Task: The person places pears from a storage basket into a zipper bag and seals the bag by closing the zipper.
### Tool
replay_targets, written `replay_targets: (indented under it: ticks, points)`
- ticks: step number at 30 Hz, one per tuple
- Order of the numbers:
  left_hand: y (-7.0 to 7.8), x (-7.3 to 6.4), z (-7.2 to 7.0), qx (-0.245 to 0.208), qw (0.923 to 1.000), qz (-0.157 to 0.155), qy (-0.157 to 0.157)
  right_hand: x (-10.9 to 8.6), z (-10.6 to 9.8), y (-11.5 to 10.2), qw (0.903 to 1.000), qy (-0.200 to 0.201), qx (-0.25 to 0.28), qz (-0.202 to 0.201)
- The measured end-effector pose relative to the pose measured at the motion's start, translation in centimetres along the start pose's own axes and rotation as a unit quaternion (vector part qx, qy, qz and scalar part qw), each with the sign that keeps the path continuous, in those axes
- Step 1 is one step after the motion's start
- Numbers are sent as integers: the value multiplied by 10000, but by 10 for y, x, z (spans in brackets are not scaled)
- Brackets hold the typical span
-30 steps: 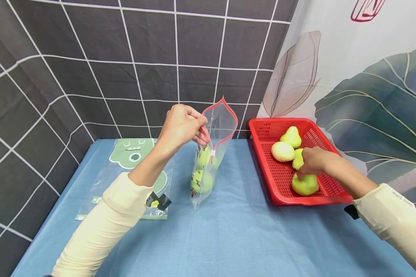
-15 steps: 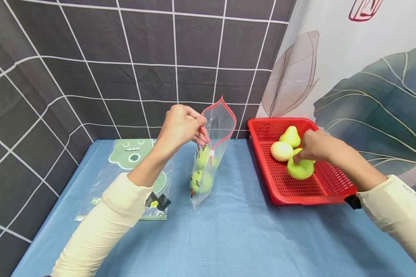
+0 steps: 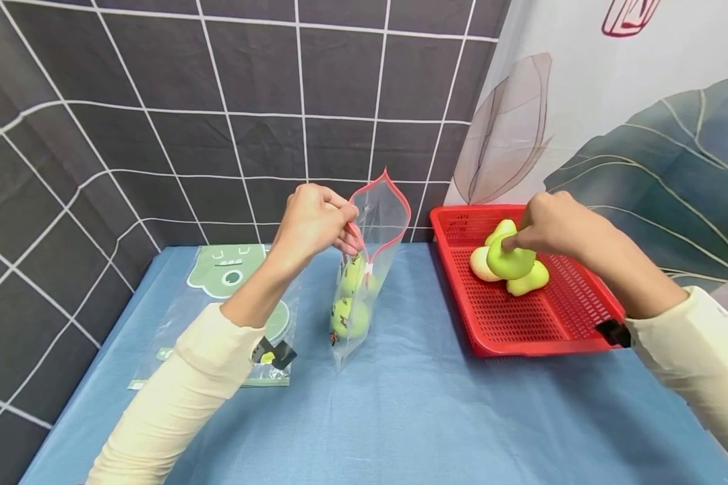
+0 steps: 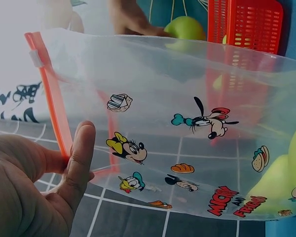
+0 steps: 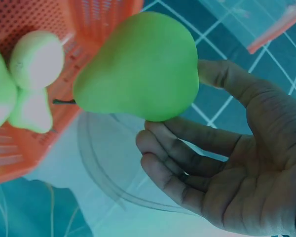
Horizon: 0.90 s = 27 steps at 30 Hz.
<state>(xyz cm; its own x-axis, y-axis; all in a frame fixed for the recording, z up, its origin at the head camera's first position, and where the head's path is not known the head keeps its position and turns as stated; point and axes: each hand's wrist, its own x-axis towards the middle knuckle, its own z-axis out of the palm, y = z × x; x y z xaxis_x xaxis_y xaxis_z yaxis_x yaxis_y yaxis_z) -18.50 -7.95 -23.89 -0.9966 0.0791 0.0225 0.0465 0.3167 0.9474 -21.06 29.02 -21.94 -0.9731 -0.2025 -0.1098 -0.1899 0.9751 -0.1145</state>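
My left hand (image 3: 318,219) pinches the red-edged mouth of a clear zip bag (image 3: 376,232), which stands upright with its top spread. Cartoon prints cover the bag's side in the left wrist view, and green fruits (image 3: 350,316) lie in its lower part. Over the red basket (image 3: 500,347), my right hand (image 3: 561,225) holds a green pear (image 5: 140,69) between thumb and fingertips, stem pointing away from the palm. Beneath it in the basket are a pale yellow round fruit (image 3: 480,264) and two yellow-green pears, one of them the front pear (image 3: 529,279).
Flat on the blue cloth (image 3: 388,417) at left lies a clear package with green cartoon print (image 3: 227,269), partly behind my left forearm. A dark tiled-pattern curtain (image 3: 249,81) hangs behind; a leaf-patterned one (image 3: 673,188) hangs at right.
My right hand has lifted the green pear from the basket's front, moving it up and a little left over the other fruit. My left hand keeps its hold on the bag.
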Motion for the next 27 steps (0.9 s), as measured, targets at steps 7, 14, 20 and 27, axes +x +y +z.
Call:
replay_targets:
  ticks: [7, 14, 20, 27]
  points:
    - [-1, -1, 1, -52, 10000, 0, -7, 1, -10, -21, 9976, 586, 150, -331]
    - [-1, 0, 1, -80, 9999, 56, -39, 1, -18, -43, 9880, 1343, 426, -631]
    - [0, 0, 2, -64, 9999, 97, -23, 2, -24, -64, 9719, 2023, 612, -1033]
    - [1, -1, 1, -100, 9999, 108, -40, -2, -28, -91, 9449, 2698, 1020, -1545]
